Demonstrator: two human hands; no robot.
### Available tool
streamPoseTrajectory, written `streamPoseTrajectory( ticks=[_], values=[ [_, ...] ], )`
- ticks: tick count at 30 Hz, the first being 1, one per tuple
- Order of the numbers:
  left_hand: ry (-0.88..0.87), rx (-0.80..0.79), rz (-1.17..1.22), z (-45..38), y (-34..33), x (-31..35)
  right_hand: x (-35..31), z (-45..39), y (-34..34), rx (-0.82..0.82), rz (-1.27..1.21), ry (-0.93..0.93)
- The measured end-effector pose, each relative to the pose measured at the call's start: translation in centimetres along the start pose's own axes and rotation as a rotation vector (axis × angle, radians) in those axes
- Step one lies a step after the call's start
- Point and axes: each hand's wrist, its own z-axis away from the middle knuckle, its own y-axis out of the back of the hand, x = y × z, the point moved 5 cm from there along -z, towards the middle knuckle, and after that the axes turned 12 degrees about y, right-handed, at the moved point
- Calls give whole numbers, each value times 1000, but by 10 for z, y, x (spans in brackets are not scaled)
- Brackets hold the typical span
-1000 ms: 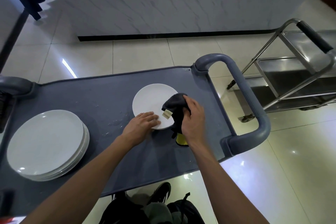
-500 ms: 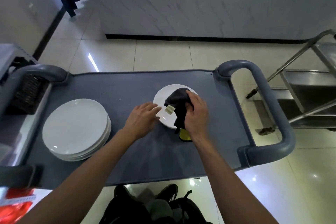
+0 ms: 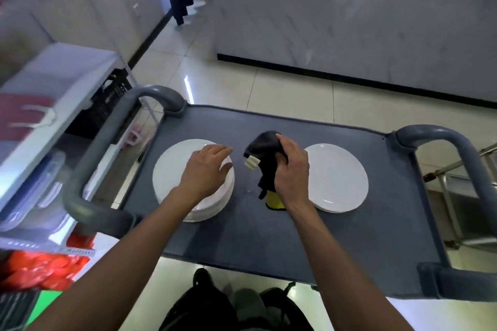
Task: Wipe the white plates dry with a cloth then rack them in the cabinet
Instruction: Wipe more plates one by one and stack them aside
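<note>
While both arms reach over the cart, this is how things lie:
right hand (image 3: 291, 169): mine, clenched round the dark cloth (image 3: 266, 158), gripping the bunch from its right side and top.
cloth: long axis runs roughly up-down, rounded top pointing away from me, loose tail hanging toward me; a pale tag (image 3: 251, 162) sticks out left of my grip, a yellow patch (image 3: 274, 200) shows below my wrist. Cannot tell if the tail touches the cart.
left hand (image 3: 207, 169): mine, fingers straight and relaxed, grasping nothing, palm down over the stack of white plates (image 3: 172, 172); fingertips point away and rightward past the stack's far right rim. Cannot tell if it touches.
stack: flat, face up, directly under my left hand, left of the cloth grip.
single white plate (image 3: 338, 177): flat, face up, just right of my right hand, my wrist overlapping its left rim.
grey cart (image 3: 269, 236): carries everything, handles (image 3: 96, 166) at both ends.
steel trolley (image 3: 462, 196): far right of my grip, beyond the cart.
shelf unit (image 3: 40, 105): far left, blurred.
</note>
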Motion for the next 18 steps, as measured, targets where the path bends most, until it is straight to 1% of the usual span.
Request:
streamPoseTrajectory(
  ticks=[2,9,13,18],
  values=[
    [54,10,1,0,9,-24,-15,-3,-18,-29,-16,7],
    [287,-32,1,5,26,-104,-57,-4,-78,-129,-48,26],
    [373,-82,-2,9,27,-129,-70,-2,-99,-153,-75,30],
    [450,-129,26,11,20,-147,-74,2,-110,-171,-65,44]
  ],
)
